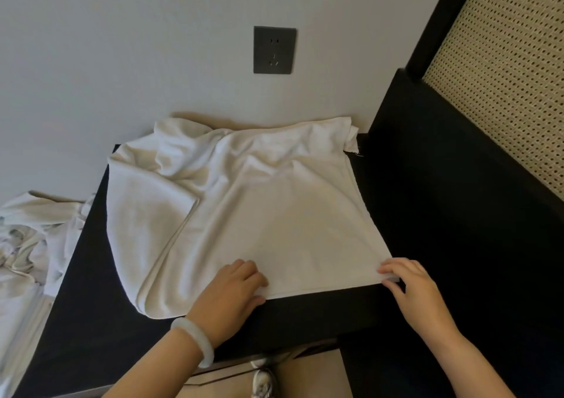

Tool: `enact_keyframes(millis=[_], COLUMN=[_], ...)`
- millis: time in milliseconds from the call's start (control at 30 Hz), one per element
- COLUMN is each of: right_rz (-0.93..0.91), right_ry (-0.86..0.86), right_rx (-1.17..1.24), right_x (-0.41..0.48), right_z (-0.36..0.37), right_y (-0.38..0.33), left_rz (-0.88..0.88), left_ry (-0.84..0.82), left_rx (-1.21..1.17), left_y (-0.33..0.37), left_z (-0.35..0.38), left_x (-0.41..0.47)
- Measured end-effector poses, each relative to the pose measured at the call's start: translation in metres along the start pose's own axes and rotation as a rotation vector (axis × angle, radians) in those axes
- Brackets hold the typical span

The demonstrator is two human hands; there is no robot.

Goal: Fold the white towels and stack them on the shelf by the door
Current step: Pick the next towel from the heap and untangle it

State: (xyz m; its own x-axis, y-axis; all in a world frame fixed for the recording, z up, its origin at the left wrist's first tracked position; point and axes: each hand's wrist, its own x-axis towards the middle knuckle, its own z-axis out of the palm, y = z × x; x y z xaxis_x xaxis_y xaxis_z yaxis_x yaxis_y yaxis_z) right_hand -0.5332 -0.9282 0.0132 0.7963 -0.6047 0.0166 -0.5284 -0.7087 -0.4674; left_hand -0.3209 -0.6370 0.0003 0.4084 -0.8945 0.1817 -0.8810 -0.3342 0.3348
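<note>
Towel (259,208) on dark worktop (91,275) mid-frame, left hand (227,291) pinching its near edge, right hand (415,287) pinching lower-right corner

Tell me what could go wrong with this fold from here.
The towel is bunched against the wall, so folding now may lock in creases. Its left flap lies doubled and skewed, so edges may not line up. The right hand pinches only the corner, which could slip.
</note>
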Motion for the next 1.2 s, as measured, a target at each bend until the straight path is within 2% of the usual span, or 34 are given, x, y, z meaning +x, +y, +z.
enact_keyframes(millis=[233,333,467,600,667,800,967,1100,1200], right_rz=[-0.078,-0.092,-0.106,-0.085,-0.129,-0.287,-0.165,-0.177,-0.186], right_ry=[0.101,0.132,0.063,0.025,0.07,0.179,-0.155,-0.15,-0.156], right_rx=[-0.07,-0.073,-0.155,-0.251,-0.312,-0.149,-0.092,-0.263,-0.276], right_x=[-0.002,-0.005,-0.016,-0.016,-0.008,0.027,0.063,0.054,0.056], right_z=[-0.001,-0.006,-0.005,-0.01,-0.014,0.008,0.061,0.08,0.083], right_y=[0.001,0.002,0.009,0.002,-0.015,-0.077,-0.116,-0.097,-0.095], left_rz=[0.114,0.095,0.137,0.092,-0.004,-0.158,-0.108,0.056,0.11], left_ry=[-0.012,-0.008,-0.073,-0.118,-0.141,-0.096,-0.156,-0.149,-0.097], left_rx=[0.078,0.01,-0.003,-0.07,-0.203,-0.317,-0.248,-0.185,-0.153], left_y=[-0.001,0.001,0.001,0.0,0.0,-0.011,-0.005,0.02,0.036], left_z=[-0.005,-0.009,-0.005,-0.003,-0.008,-0.021,-0.022,0.003,0.02], left_x=[0.004,0.005,-0.004,-0.008,-0.01,-0.013,-0.004,0.019,0.034])
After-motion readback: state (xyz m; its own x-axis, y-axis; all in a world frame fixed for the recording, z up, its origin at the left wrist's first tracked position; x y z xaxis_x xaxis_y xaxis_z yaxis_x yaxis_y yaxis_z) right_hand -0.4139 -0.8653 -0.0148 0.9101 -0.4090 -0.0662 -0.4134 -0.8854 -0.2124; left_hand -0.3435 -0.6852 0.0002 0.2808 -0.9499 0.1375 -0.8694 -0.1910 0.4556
